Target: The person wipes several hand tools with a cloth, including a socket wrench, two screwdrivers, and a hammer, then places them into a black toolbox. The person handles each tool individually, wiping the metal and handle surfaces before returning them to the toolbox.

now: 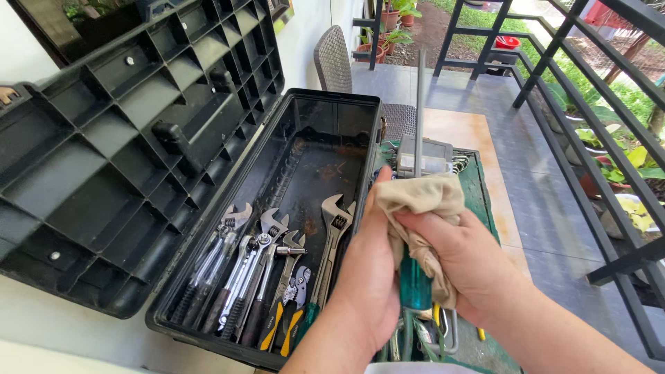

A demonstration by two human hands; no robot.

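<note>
My left hand (367,277) grips a tool with a green translucent handle (414,285) and a long grey metal bar (420,104) that points up and away. My right hand (464,260) presses a beige cloth (419,204) around the tool's grey metal head (424,156), the cloth hanging down over the handle. Both hands are over a green tray (478,187) of tools, just right of an open black toolbox (312,149). Several wrenches and pliers (270,270) lie in the toolbox's near end.
The toolbox lid (131,131) stands open at the left. A grey wicker chair (339,66) stands behind the box. A black metal railing (589,125) runs along the right, with potted plants (388,31) beyond. Tiled floor (547,208) lies to the right.
</note>
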